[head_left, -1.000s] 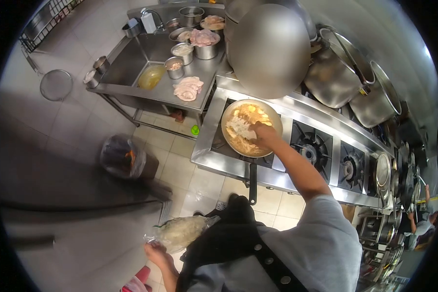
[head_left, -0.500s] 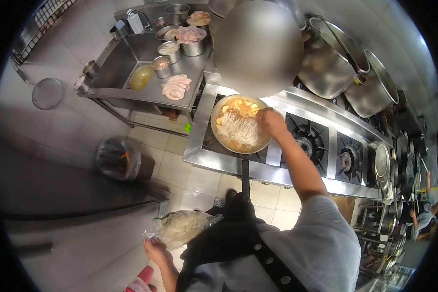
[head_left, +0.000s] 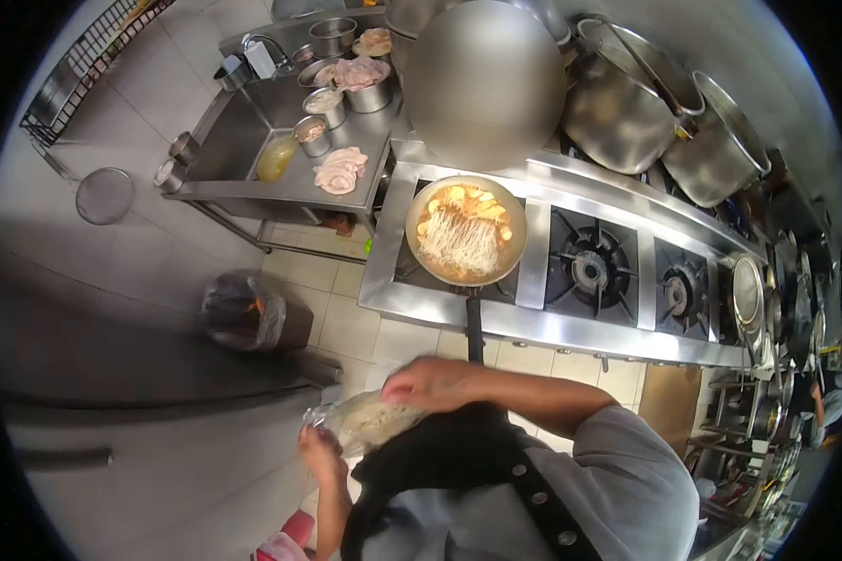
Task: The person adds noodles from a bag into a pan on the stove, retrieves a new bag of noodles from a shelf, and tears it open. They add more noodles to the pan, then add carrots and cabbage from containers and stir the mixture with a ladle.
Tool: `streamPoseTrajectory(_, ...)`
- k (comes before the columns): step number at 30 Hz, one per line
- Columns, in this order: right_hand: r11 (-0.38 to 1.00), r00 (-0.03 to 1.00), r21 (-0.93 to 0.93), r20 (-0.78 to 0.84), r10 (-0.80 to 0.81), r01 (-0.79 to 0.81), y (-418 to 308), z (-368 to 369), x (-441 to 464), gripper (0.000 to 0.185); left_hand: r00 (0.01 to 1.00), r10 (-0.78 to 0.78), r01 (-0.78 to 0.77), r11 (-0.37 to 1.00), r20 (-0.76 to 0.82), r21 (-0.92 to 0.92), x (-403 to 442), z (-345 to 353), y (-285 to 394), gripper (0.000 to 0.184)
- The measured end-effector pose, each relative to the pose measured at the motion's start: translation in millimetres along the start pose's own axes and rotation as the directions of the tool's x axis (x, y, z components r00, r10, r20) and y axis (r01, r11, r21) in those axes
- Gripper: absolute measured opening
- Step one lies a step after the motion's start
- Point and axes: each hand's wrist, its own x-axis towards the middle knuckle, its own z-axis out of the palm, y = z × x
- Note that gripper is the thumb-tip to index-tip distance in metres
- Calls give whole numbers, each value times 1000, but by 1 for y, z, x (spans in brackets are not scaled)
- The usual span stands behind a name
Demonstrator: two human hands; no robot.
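Low in front of my body, my left hand (head_left: 322, 453) grips the end of a clear plastic bag (head_left: 372, 425) with pale contents that look like noodles. Over the bag's right part lies my right hand (head_left: 428, 384), back up; its fingers are blurred and what they hold, if anything, is hidden. On the left burner sits a round frying pan (head_left: 517, 245), its black handle (head_left: 475, 332) pointing toward me. Pale thin noodles (head_left: 464, 241) lie in brown sauce in the pan, with yellowish slices (head_left: 457, 194) around them.
A steel sink counter (head_left: 295, 178) with raw meat (head_left: 341, 170) and small pots stands at the back left. Large steel pots (head_left: 617, 112) stand behind the burners (head_left: 589, 268). A lined bin (head_left: 243, 313) is at the left. At the far right is another person (head_left: 834, 402).
My right hand has moved from the pan down and left to the bag. The noodles lie spread in the pan. My left hand still has the bag.
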Motion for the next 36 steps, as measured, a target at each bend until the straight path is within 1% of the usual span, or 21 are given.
streamPoseTrajectory(2,998,969,-61,247,13,2,32,60,17,32,999,13,-16,998,52,67,3,-1,3,18)
streamPoseTrajectory(3,998,974,-63,228,14,1,60,91,17,32,995,-25,17,996,97,83,12,-8,3,20)
streamPoseTrajectory(5,991,981,56,-157,-112,122,100,138,18,35,964,-83,62,994,252,87,20,-24,5,20)
streamPoseTrajectory(6,993,978,41,-177,-106,115,89,146,17,35,915,-145,118,989,376,92,23,-32,6,21)
streamPoseTrajectory(8,917,920,-389,-386,-71,-93,52,156,13,36,892,-135,73,985,432,158,25,-37,6,21)
streamPoseTrajectory(10,837,909,-513,-415,-45,-193,45,168,13,35,797,-87,-90,961,597,261,27,-45,3,17)
streamPoseTrajectory(11,740,899,-613,-437,-27,-276,42,175,13,35,793,-90,-85,963,603,256,25,-50,6,17)
streamPoseTrajectory(14,708,900,-640,-436,-14,-299,31,202,9,25,691,-238,-55,924,682,378,20,-60,24,16)
streamPoseTrajectory(16,698,845,-645,-523,-109,-309,19,220,2,15,588,-188,-250,883,787,398,25,-66,24,16)
streamPoseTrajectory(17,691,815,-655,-555,-166,-306,15,228,-3,13,607,-168,-234,897,777,376,21,-69,28,16)
streamPoseTrajectory(18,710,802,-654,-556,-217,-261,10,234,-8,11,626,-151,-220,907,765,359,16,-72,33,17)
streamPoseTrajectory(19,729,834,-631,-530,-155,-266,4,243,-15,10,627,-182,-212,896,757,391,24,-80,30,17)
streamPoseTrajectory(21,752,854,-595,-513,-83,-284,-8,260,-26,10,705,-207,111,977,678,183,40,-84,24,12)
streamPoseTrajectory(22,807,896,-523,-443,18,-274,-14,269,-31,11,702,-229,119,971,674,207,37,-85,23,12)
streamPoseTrajectory(24,859,923,-429,-367,116,-278,-14,288,-35,12,730,-94,96,995,677,34,22,-85,24,12)
streamPoseTrajectory(26,952,775,-196,-628,61,-233,-9,304,-33,17,695,-148,65,987,704,144,10,-92,26,12)
streamPoseTrajectory(28,916,703,-273,-711,14,-294,-2,310,-23,21,660,-197,23,970,725,243,1,-99,22,13)
streamPoseTrajectory(30,865,628,-348,-776,-50,-361,0,308,-16,26,467,-123,-298,910,876,287,-10,-107,16,16)
streamPoseTrajectory(32,671,686,-474,-724,71,-570,-3,302,-13,29,419,-115,-387,875,900,292,-21,-112,14,15)
streamPoseTrajectory(34,642,675,-460,-728,123,-613,4,301,-15,25,412,52,-376,919,910,118,-22,-114,6,15)
streamPoseTrajectory(36,648,563,-170,-682,466,-743,4,301,-22,27,475,55,-308,945,878,107,-23,-118,6,15)
